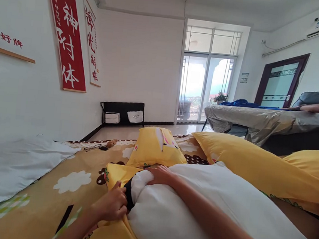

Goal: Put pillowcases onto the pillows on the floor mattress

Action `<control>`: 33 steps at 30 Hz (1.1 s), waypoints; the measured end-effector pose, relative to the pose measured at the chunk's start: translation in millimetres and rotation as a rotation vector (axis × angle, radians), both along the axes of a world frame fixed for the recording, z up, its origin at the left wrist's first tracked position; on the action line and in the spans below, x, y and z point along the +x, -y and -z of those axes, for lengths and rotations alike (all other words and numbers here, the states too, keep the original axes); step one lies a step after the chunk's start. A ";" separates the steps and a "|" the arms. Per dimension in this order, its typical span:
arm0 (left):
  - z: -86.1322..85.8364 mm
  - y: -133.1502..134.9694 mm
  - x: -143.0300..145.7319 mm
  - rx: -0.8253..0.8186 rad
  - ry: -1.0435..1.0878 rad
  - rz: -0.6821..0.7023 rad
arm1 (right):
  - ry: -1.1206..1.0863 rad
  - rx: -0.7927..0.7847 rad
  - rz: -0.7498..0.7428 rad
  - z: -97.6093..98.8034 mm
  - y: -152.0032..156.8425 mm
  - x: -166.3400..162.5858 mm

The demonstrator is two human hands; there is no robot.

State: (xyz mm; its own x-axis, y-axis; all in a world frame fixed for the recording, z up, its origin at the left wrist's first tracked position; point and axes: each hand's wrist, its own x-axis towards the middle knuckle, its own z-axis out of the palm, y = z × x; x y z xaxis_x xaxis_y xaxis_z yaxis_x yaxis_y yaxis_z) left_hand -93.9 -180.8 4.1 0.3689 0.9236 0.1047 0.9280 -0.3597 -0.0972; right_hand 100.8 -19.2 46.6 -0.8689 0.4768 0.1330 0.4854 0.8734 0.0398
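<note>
A plump white pillow [161, 213] lies in front of me, one end at the mouth of a yellow pillowcase [119, 174] with a dark inner edge. My left hand [113, 203] is closed on the rim of that pillowcase, fingers curled round the cloth. Over the top of the pillow reaches my right arm, and my right hand [159, 174] grips the pillow's end beside the opening; some of its fingers are hidden. Just beyond lies a yellow pillow [156, 147] with a partly open zip slit showing white inside.
Patterned brown bedding [46, 206] spreads beneath. A white pillow [16, 166] lies left, a long yellow pillow [240, 161] right. Glasses [93, 148] rest near the far edge. Behind, a person's arm [315, 108] leans on a covered table [261, 120] bearing blue cloth [242, 103].
</note>
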 end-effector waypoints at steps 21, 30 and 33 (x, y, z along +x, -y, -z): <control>-83.7 -25.1 34.8 0.299 -0.311 0.005 | 0.039 0.138 0.112 0.8 57.7 -12.9; -87.8 -63.1 63.0 0.246 0.045 -0.444 | -0.193 0.251 0.020 8.8 84.8 -14.0; -95.3 -57.5 101.4 0.251 0.119 -0.408 | -0.327 0.307 -0.016 7.8 83.8 -21.9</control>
